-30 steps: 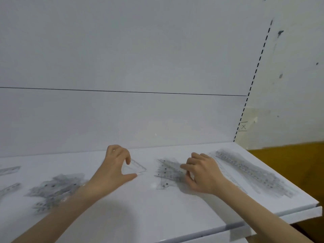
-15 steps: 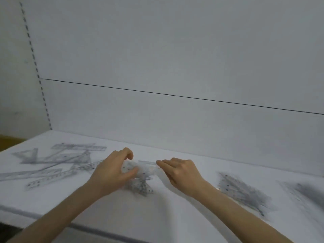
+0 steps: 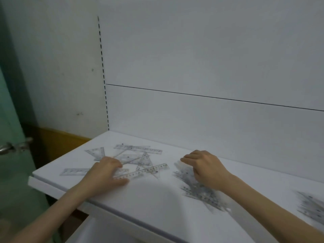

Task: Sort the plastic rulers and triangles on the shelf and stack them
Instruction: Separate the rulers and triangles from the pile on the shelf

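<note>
Resting on the scattered clear rulers and triangles (image 3: 138, 158), our left hand (image 3: 107, 174) has its fingers bent and its thumb spread along the white shelf (image 3: 157, 204). We cannot tell whether it grips the long ruler (image 3: 149, 170) under its fingers. Our right hand (image 3: 205, 167) sits curled, fingertips down, on a blurred stack (image 3: 199, 190) of clear pieces just right of the scatter, and we cannot tell if it grips there either. A second stack (image 3: 310, 206) lies well apart toward the shelf's right side. A door handle (image 3: 10, 146) shows at far left
</note>
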A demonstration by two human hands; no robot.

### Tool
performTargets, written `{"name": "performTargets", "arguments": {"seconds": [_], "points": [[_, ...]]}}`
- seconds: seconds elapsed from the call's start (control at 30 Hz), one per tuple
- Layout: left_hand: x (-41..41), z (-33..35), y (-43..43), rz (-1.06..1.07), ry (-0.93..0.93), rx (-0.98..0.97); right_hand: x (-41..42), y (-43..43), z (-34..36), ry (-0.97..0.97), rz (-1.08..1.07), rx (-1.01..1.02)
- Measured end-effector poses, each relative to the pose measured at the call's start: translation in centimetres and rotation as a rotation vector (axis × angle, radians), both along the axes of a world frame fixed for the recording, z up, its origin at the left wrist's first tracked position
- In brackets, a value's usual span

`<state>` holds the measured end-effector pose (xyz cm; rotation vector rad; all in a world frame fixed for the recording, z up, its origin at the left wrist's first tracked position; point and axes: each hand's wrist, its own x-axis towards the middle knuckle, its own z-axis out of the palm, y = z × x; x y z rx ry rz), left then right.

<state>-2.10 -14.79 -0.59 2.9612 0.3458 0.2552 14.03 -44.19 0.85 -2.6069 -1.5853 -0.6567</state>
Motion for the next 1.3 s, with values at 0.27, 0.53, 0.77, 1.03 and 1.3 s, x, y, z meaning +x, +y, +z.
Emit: {"name": "performTargets", "arguments": {"seconds": [0.27, 0.53, 0.77, 1.03, 1.3], "points": [[0.7, -0.3, 8.2, -0.213, 0.144, -0.051, -2.8, 11.8, 0.2, 0.503, -0.198, -0.231], [2.3, -1.2, 11.8, -0.475, -0.115, -0.092, -4.9, 14.4, -0.3, 0.303, -0.167, -0.036], [4.6, -1.1, 10.6, -0.416, 0.084, -0.086, -5.0, 12.6, 0.0, 0.272, -0.290, 0.285], [6.9, -1.8, 9.2, -0.415, -0.021, -0.223, -5.6, 9.6, 0.5, 0.336, -0.356, 0.417], [6.9, -1.5, 9.5, -0.374, -0.156, -0.294, -6.7, 9.5, 0.8, 0.376, -0.364, 0.434]]}}
